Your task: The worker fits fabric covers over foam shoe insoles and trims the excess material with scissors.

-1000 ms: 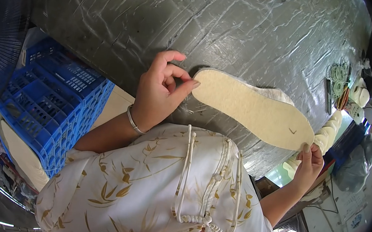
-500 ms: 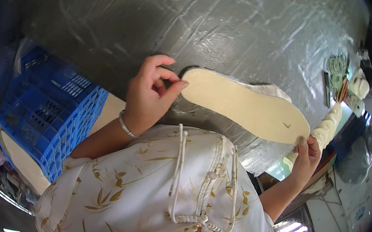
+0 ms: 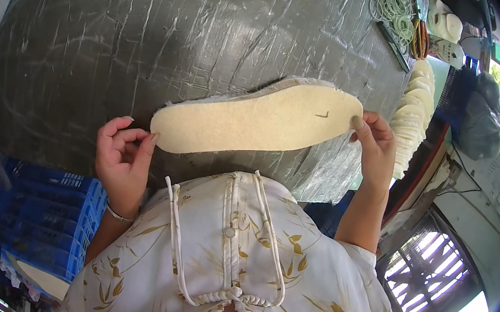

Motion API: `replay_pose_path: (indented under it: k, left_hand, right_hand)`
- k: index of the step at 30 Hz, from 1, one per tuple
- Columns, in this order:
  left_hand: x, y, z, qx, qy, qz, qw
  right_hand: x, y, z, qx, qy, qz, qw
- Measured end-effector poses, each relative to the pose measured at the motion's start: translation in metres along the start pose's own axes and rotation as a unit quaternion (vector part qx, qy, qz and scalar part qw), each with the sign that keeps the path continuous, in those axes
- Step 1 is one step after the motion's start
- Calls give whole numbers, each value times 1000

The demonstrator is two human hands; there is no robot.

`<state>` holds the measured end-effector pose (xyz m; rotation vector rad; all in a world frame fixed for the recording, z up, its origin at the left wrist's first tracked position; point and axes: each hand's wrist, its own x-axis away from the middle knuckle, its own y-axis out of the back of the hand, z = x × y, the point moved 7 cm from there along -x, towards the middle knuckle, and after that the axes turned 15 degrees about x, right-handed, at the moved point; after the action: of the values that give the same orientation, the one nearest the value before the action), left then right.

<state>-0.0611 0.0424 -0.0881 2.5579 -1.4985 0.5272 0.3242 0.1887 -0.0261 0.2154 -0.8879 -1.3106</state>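
Turning our view, we still pinch the cream insole (image 3: 248,119) at 2 ends — left hand (image 3: 122,155), right hand (image 3: 379,145) — keeping it outstretched.

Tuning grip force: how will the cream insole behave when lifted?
The cream insole probably holds its shape: it looks nearly flat between left hand and right hand. Likely light: thin, pinched only at its ends. Unlikely to roll, being flat.
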Motion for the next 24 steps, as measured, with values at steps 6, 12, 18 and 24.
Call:
replay_pose_path:
  k: [6,12,18,24]
  left_hand:
    - [1,0,1,1,-2,-13,1000]
    - [3,3,3,-21,5,-15,1000]
    - [3,4,2,-36,5,-12,999]
    - [2,6,5,-45,16,-4,999]
  right_hand:
    - [-11,-8,-8,-10,-15,11,1000]
    - [-13,-12,-15,8,-41,1,999]
    - [-16,-14,-23,1,-65,-10,998]
    - [-17,-18,-26,-25,-72,-3,997]
